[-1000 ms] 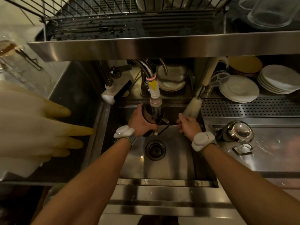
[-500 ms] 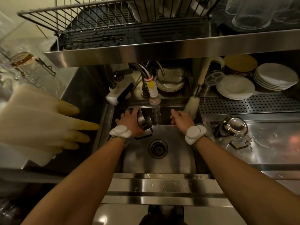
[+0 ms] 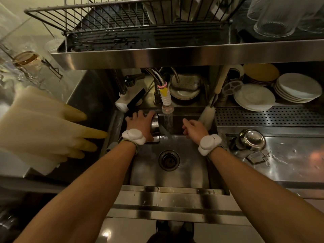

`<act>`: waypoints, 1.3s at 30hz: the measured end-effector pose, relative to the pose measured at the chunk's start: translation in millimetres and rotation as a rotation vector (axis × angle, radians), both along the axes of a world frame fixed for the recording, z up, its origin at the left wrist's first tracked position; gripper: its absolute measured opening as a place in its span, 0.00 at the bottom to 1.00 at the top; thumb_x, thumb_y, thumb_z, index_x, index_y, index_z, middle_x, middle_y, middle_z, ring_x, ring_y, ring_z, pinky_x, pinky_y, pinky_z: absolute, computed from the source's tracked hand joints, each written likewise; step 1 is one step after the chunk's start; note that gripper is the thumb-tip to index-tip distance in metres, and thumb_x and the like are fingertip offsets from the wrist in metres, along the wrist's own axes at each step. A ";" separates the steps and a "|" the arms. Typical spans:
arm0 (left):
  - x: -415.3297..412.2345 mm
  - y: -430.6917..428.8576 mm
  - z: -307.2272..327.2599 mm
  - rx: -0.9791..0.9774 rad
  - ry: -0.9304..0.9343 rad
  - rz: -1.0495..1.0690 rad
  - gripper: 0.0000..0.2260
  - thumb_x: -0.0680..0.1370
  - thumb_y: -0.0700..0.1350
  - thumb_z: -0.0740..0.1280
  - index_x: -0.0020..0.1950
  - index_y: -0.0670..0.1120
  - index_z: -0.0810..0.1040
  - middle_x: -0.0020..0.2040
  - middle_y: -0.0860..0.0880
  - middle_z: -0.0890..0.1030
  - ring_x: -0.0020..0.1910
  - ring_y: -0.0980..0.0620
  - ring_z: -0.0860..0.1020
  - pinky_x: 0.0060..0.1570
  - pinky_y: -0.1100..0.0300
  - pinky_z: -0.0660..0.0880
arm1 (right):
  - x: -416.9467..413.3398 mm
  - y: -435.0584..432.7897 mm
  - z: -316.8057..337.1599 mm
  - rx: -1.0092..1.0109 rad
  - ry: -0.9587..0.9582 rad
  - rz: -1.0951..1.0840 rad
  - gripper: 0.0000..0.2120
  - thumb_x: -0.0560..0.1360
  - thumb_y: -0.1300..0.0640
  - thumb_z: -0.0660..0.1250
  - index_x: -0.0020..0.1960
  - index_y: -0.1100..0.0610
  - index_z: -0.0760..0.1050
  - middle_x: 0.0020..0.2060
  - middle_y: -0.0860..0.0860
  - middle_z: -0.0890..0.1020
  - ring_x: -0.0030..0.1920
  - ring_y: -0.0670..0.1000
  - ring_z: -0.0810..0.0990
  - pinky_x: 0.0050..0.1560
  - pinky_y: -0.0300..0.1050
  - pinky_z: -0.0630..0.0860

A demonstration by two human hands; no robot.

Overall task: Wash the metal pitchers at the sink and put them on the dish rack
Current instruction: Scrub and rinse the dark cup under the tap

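Note:
My left hand (image 3: pixel 140 125) grips a metal pitcher (image 3: pixel 155 126) at the back left of the sink (image 3: pixel 191 172), just left of the water stream (image 3: pixel 168 124) falling from the faucet (image 3: pixel 165 97). My hand hides most of the pitcher. To the right of the stream, my right hand (image 3: pixel 194 128) is loosely closed with nothing visible in it, close to the white brush (image 3: pixel 207 116). A second metal pitcher (image 3: pixel 250 140) lies on the wet right counter. The wire dish rack (image 3: pixel 112 20) sits on the shelf above.
Yellowish rubber gloves (image 3: pixel 43 130) hang at the left. Stacked white plates (image 3: pixel 298 88) and saucers (image 3: pixel 254 97) stand behind the perforated drain board (image 3: pixel 271 114). Glass tumblers (image 3: pixel 275 16) stand on the shelf at the top right. The drain (image 3: pixel 169 160) is in the sink floor.
My left hand has pulled the pitcher from under the faucet to the left of the stream. My right hand has stayed by the brush. The view has tilted up toward the rack.

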State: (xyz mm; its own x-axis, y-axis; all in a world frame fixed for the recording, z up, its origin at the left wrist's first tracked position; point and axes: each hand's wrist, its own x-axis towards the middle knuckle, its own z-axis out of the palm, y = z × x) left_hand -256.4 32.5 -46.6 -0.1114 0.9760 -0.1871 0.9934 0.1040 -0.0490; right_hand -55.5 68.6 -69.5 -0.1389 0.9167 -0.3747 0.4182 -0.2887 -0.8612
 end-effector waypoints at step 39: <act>28.1 19.5 -43.0 -0.157 -1.335 0.378 0.26 0.64 0.44 0.79 0.60 0.45 0.75 0.54 0.49 0.81 0.55 0.51 0.80 0.54 0.58 0.76 | -15.3 4.1 4.1 -0.544 0.329 -0.189 0.18 0.78 0.47 0.56 0.31 0.54 0.63 0.28 0.52 0.66 0.31 0.51 0.68 0.45 0.51 0.73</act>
State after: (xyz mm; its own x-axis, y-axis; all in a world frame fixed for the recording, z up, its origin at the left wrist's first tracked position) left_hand -228.2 52.0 -89.6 -0.0132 0.8865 -0.4626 0.2119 0.4546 0.8651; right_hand -70.8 72.8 -65.4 -0.1800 0.6283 -0.7568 0.0579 -0.7613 -0.6458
